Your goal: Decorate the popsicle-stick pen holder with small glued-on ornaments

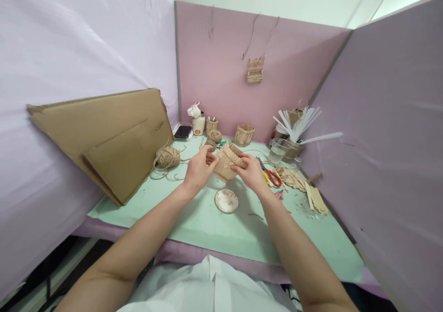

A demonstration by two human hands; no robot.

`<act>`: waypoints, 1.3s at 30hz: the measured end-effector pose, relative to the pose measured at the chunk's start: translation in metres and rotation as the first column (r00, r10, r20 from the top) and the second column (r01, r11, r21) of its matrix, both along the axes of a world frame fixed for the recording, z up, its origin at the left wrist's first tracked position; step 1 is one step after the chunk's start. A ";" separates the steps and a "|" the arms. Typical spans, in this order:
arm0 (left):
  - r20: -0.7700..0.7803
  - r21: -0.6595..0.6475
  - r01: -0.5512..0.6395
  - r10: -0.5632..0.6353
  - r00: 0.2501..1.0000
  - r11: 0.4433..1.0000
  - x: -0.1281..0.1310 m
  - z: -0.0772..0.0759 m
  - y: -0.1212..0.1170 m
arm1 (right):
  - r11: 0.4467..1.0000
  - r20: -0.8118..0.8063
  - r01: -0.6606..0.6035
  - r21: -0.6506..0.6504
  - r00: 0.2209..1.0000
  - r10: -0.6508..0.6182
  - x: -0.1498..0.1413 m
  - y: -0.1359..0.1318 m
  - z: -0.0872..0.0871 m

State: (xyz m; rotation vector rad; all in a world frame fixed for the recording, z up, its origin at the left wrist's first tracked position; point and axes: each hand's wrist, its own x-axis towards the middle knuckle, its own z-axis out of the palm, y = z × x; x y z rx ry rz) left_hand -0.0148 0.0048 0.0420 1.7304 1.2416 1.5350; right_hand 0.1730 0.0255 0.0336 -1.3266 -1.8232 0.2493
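A small basket made of wooden sticks (226,160) is held above the green table top (207,224), tilted on its side. My left hand (199,169) grips its left edge with fingers closed round the rim. My right hand (252,172) holds its right side, fingers pressed on the sticks. Below the basket a small round disc (226,200) lies flat on the table.
A twine ball (168,157) with loose strands lies at the left by leaning cardboard sheets (114,136). Red-handled scissors (272,175), loose wooden sticks (313,196), a clear cup (278,150), white strips in a holder (296,123) and finished baskets (244,134) stand at the right and back.
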 end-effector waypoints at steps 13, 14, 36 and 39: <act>-0.207 0.119 -0.098 0.122 0.971 0.988 0.021 -0.004 -0.003 | 0.987 -0.321 0.158 0.038 0.937 -0.138 -0.016 -0.022 -0.024; -0.229 0.119 -0.104 0.129 0.965 0.988 0.021 -0.004 -0.003 | 0.986 -0.321 0.161 0.040 0.937 -0.140 -0.016 -0.022 -0.025; -0.363 0.204 -0.112 0.182 0.914 0.973 0.021 -0.009 -0.001 | 0.984 -0.307 0.164 0.062 0.942 -0.138 -0.017 -0.027 -0.028; -0.396 0.251 -0.130 0.225 0.890 0.959 0.021 -0.011 0.000 | 0.984 -0.328 0.167 0.066 0.935 -0.137 -0.017 -0.027 -0.028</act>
